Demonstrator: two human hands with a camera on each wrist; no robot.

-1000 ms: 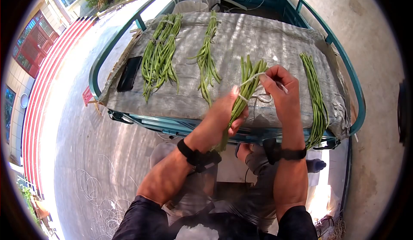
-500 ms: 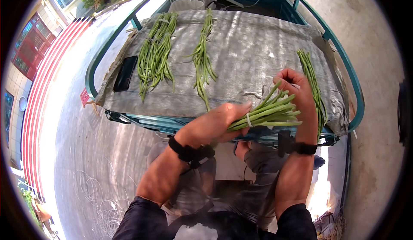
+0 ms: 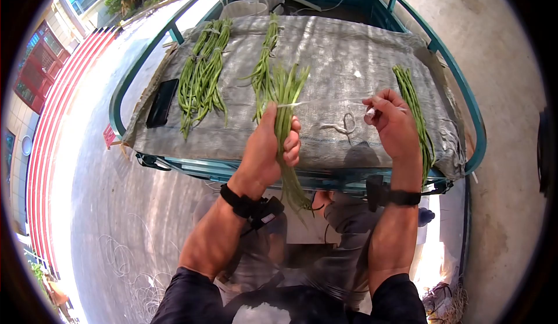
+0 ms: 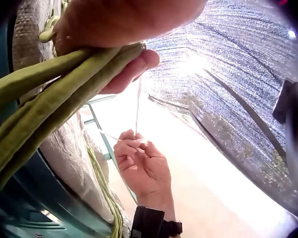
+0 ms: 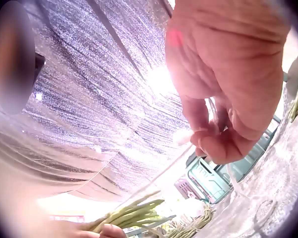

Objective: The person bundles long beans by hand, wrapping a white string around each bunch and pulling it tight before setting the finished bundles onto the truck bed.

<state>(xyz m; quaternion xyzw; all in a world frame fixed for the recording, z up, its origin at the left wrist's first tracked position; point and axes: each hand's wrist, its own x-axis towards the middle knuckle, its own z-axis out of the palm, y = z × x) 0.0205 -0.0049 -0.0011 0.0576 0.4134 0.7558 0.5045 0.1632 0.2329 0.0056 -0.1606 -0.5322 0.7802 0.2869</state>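
My left hand (image 3: 264, 149) grips a bundle of long green beans (image 3: 286, 86) around its middle, over the cloth's front edge. The cut ends point away and the tails hang toward my lap. A white string (image 3: 328, 102) runs taut from the bundle, near the thumb, across to my right hand (image 3: 396, 125). That hand pinches the string between curled fingers, as the left wrist view also shows. Below it, a loose length of string (image 3: 340, 129) lies on the cloth. Thick bean stems (image 4: 64, 94) pass under the left palm in the left wrist view.
Tied bean bundles (image 3: 202, 71) lie at the left beside a black phone (image 3: 163, 103); another bundle (image 3: 267, 48) is behind my left hand. Untied-looking beans (image 3: 415, 117) lie at the right. Teal cart rails (image 3: 462, 91) flank the grey cloth (image 3: 331, 51).
The bundle first tipped over to the right, then came upright again and farther left. My right hand has drawn away from it, pulling the string out straight between both hands.
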